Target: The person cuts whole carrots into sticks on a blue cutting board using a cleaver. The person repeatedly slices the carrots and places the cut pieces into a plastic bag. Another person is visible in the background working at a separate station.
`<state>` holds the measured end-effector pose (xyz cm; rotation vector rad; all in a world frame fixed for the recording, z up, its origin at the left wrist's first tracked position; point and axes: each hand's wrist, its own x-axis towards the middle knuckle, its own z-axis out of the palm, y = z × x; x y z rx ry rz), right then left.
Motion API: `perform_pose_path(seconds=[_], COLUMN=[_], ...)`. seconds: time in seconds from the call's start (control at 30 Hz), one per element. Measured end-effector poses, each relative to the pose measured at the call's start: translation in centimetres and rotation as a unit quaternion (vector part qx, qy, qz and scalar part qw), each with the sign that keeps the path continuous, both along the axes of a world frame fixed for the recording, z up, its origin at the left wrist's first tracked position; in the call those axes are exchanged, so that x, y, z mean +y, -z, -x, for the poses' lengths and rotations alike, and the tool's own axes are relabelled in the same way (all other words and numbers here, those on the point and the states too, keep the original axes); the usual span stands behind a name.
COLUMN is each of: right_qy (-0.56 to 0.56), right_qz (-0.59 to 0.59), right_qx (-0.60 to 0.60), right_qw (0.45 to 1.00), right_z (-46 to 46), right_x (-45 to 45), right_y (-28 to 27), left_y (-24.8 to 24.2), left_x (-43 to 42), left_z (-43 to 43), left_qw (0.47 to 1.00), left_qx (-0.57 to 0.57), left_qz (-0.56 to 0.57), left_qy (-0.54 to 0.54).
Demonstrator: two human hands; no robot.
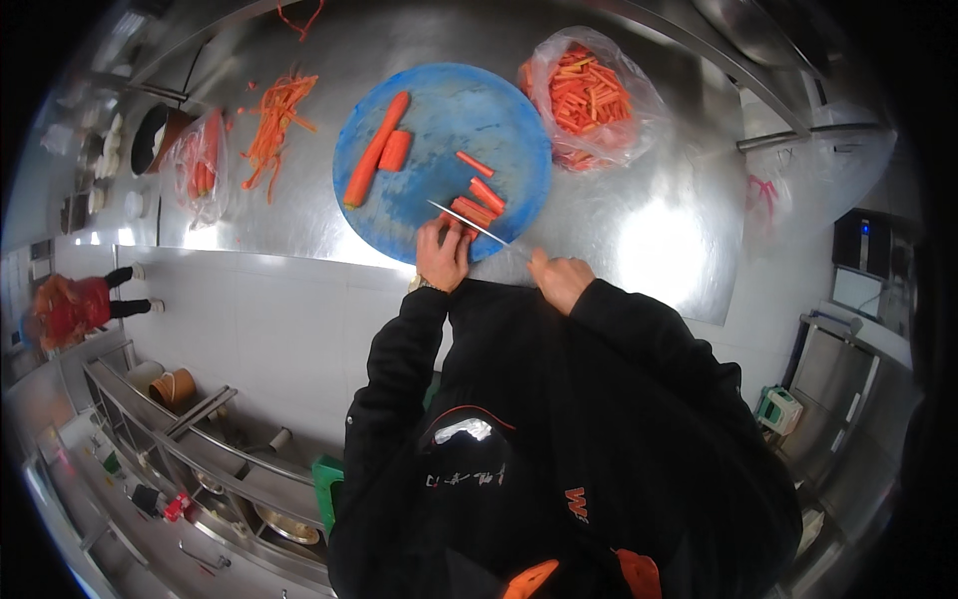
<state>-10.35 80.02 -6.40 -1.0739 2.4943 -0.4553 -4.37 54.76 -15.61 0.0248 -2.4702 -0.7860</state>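
My right hand (560,278) grips a kitchen knife (479,227), its handle hidden in the fist. The blade lies across cut carrot pieces (471,211) near the front edge of a round blue cutting board (441,97). Close beside the blade, my left hand (443,253) presses its bent fingers on a carrot piece, mostly covered by them. Two further carrot pieces, a thick one (488,195) and a thin stick (475,163), lie beyond the blade. On the board's left side a whole peeled carrot (378,150) rests alongside a short carrot chunk (395,151).
A clear plastic bag of carrot sticks (587,93) stands right of the board on the steel table (599,202). Leftward are a pile of carrot peelings (275,131) and a bag with carrots (200,168). Another person (75,308) in red is at far left, near a steel rack (194,442).
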Motion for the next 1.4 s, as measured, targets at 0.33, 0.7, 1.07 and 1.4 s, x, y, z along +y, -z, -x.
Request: perform_pose_path(seconds=[0.33, 0.7, 1.07, 1.4], right_qy=[0.011, 0.053, 0.372, 0.330], right_qz=[-0.089, 0.087, 0.179, 0.089], right_qx=[-0.067, -0.196, -0.471, -0.421], right_qw=[0.994, 0.975, 0.779, 0.840], right_z=[-1.0, 5.4, 5.2, 7.8], right_x=[0.9, 0.8, 8.0, 3.0], right_y=[-3.5, 1.1, 6.7, 6.1], left_y=[0.5, 0.1, -1.6, -1.4], left_x=[0.0, -0.1, 2.6, 1.9], left_z=[-0.1, -0.1, 0.2, 10.5], left_qw=[1.000, 1.000, 0.991, 0.996], left_qx=[0.000, 0.005, -0.111, -0.088], left_qz=[-0.001, 0.005, -0.034, 0.009], left_qy=[-0.002, 0.013, -0.061, -0.019])
